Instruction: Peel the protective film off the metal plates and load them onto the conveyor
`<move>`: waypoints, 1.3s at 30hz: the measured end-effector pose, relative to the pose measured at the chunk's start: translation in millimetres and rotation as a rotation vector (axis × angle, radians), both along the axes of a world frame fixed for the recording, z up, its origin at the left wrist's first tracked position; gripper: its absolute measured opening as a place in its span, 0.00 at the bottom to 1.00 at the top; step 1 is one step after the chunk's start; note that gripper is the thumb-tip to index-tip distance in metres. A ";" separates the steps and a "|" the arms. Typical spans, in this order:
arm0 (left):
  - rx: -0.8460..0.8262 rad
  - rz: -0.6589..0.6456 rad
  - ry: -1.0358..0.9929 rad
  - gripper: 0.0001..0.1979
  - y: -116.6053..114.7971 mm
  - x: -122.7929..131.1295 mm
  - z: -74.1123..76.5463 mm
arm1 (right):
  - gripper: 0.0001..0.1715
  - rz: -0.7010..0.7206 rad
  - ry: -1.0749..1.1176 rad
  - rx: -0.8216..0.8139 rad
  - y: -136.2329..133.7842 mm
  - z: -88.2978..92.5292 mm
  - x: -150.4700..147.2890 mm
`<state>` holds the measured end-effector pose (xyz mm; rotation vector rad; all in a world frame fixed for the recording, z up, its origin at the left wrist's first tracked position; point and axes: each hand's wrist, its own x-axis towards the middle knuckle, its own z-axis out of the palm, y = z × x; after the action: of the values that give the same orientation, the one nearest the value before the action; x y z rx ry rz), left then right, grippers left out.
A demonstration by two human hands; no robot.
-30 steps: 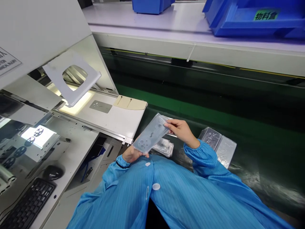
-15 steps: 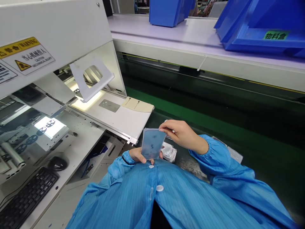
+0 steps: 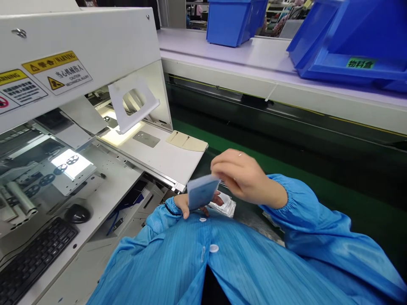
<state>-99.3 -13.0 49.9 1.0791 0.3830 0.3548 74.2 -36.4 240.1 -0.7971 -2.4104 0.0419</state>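
A thin, phone-sized blue panel (image 3: 202, 192) with a pale translucent edge is held upright and tilted in front of my body. My left hand (image 3: 182, 204) grips it from below, thumb on the near side and fingers behind. At its upper right corner, my right hand (image 3: 243, 176) is closed in a pinch; motion blurs the edge there, so I cannot tell whether panel or film lies between the fingertips. Behind the panel, a crumpled clear plastic packet (image 3: 226, 205) rests on the dark surface, partly covered by my fingers.
On the left is a white machine (image 3: 127, 40) with warning labels and a lit bed. Its white ledge (image 3: 165, 163) reaches toward my hands. A keyboard (image 3: 34, 252) and a mouse (image 3: 77, 213) lie nearer. Blue bins (image 3: 227, 25) stand on the shelf (image 3: 270, 53) beyond a green belt (image 3: 193, 131).
The panel has tipped back, showing less of its face and its marks less clearly. My right hand has risen slightly and curled more. The camera view has shifted a little upward and left.
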 end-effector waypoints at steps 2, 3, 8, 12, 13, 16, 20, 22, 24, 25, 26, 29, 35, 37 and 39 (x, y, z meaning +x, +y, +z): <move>-0.090 -0.220 -0.135 0.49 4.5 -2.3 -2.1 | 0.10 -0.030 0.022 -0.001 1.4 4.3 -1.8; -0.117 -0.274 -0.184 0.51 6.8 -3.9 -2.8 | 0.10 -0.036 0.033 -0.002 1.8 6.3 -2.4; -0.122 -0.229 -0.191 0.49 7.4 -10.6 0.2 | 0.07 -0.021 0.150 -0.124 2.0 13.5 -2.7; -0.139 -0.165 -0.261 0.46 -1.1 -12.3 5.1 | 0.09 -0.031 0.436 -0.515 8.0 7.3 0.2; -0.141 -0.153 -0.259 0.44 -2.6 -12.4 6.1 | 0.15 0.014 0.546 -0.658 10.7 2.9 1.1; -0.144 -0.147 -0.243 0.42 -4.1 -12.1 8.4 | 0.40 0.155 0.792 -1.030 17.7 -17.0 2.2; -0.159 -0.171 -0.229 0.44 -2.2 -10.6 9.3 | 0.34 -0.024 0.965 -1.157 17.4 -44.5 -2.3; -0.169 -0.182 -0.218 0.45 -1.3 -8.5 8.1 | 0.27 -0.144 1.129 -1.047 14.5 -50.3 -4.7; -0.177 -0.185 -0.198 0.46 -0.8 -4.9 6.0 | 0.22 -0.222 1.274 -0.896 12.2 -49.4 -3.9; -0.180 -0.192 -0.190 0.47 -0.5 -2.6 4.7 | 0.21 -0.251 1.333 -0.820 11.5 -47.4 -1.3; -0.182 -0.203 -0.185 0.48 -0.1 0.0 3.3 | 0.20 -0.277 1.387 -0.748 11.0 -45.0 3.2; -0.206 -0.257 -0.197 0.49 2.6 9.4 -1.0 | 0.20 -0.360 1.542 -0.550 7.7 -42.4 30.6; -0.284 -0.372 -0.143 0.44 8.8 36.6 -10.7 | 0.16 -0.740 1.751 -0.060 -47.5 -100.3 144.2; -0.302 -0.405 -0.107 0.43 8.0 49.3 -12.7 | 0.14 -1.022 1.789 0.028 -91.4 -139.7 184.4; -0.319 -0.447 -0.060 0.42 5.6 64.4 -12.5 | 0.14 -1.330 1.808 0.103 -146.2 -182.5 215.3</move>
<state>-35.0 -7.4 37.4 0.8088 0.1300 -0.0715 289.5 -182.6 57.7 -1.2620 -0.0377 0.0612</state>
